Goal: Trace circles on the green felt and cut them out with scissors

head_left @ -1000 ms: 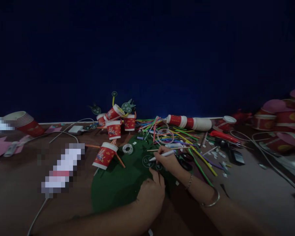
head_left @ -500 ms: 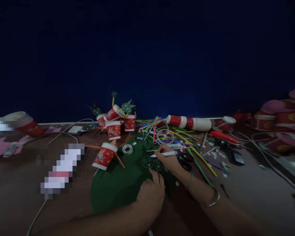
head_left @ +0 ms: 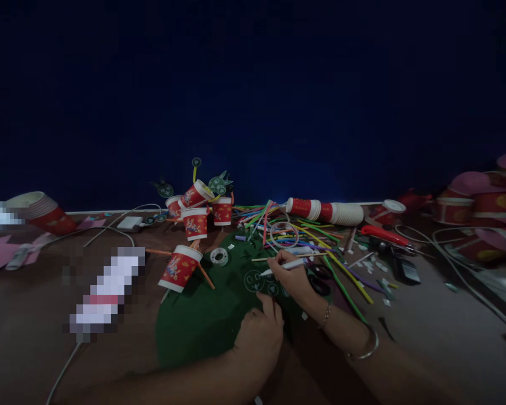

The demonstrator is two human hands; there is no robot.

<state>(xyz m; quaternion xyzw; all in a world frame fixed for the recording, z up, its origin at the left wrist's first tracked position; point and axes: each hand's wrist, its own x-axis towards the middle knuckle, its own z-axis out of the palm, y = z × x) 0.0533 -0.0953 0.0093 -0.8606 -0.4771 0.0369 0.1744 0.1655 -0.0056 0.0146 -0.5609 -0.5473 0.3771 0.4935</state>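
My right hand (head_left: 290,277) is closed in a writing grip around a white marker (head_left: 294,264). The marker's tip points left, at the upper right edge of a round face drawn in white (head_left: 253,281) on dark green paper (head_left: 198,315). Smaller drawn circles, one with a heart (head_left: 272,288), lie partly under the hand. My left hand (head_left: 259,332) rests on the paper just below the face, its index finger stretched out toward the drawing and its other fingers loosely bent. Nothing shows in that hand.
Red paper cups (head_left: 180,268) with straw pieces stand to the left, near a tape roll (head_left: 219,257). Behind lie many coloured straws (head_left: 274,225) and a row of nested cups (head_left: 324,211). Scissors (head_left: 320,278), paper scraps and a red-handled tool (head_left: 383,234) are on the right.
My right hand and the marker have shifted slightly right, and the tip now sits a little lower, at the face's edge. My left hand has stayed almost still.
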